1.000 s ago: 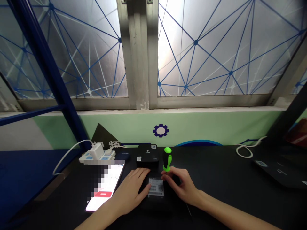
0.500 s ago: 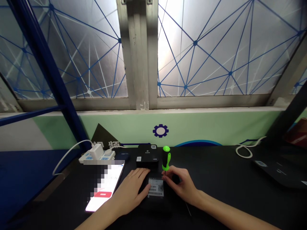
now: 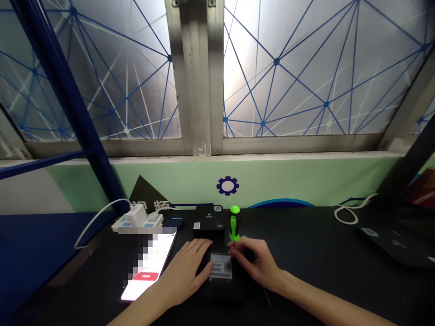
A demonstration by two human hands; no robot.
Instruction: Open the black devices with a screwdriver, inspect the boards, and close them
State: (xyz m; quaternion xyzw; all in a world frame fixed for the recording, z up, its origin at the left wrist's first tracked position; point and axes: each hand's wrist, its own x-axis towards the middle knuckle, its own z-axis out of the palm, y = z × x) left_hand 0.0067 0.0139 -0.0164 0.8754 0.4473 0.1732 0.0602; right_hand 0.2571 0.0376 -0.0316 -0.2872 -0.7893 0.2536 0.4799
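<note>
A green-and-black screwdriver (image 3: pixel 234 226) stands upright, its tip down at the far right part of a black box (image 3: pixel 222 290) with a white label (image 3: pixel 220 266). Thumb and fingers of my right hand (image 3: pixel 260 262) pinch its shaft just below the handle. The tip itself is hidden by these fingers. My left hand (image 3: pixel 186 267) lies flat with fingers stretched over the left side of the box, the thumb touching the label's edge. Close behind is a second black box (image 3: pixel 209 220) with small stickers.
Left of my left hand lies a lit phone (image 3: pixel 149 267), partly blurred out. Behind it is a white power strip (image 3: pixel 137 219) with plugs and a white cable. A black device (image 3: pixel 397 244) and a white cable loop (image 3: pixel 345 215) are at right. A thin rod (image 3: pixel 267 296) lies near my right wrist.
The screwdriver has turned about its shaft: the green strip on its handle has swung from the right side to the front. Both hands stay nearly in place.
</note>
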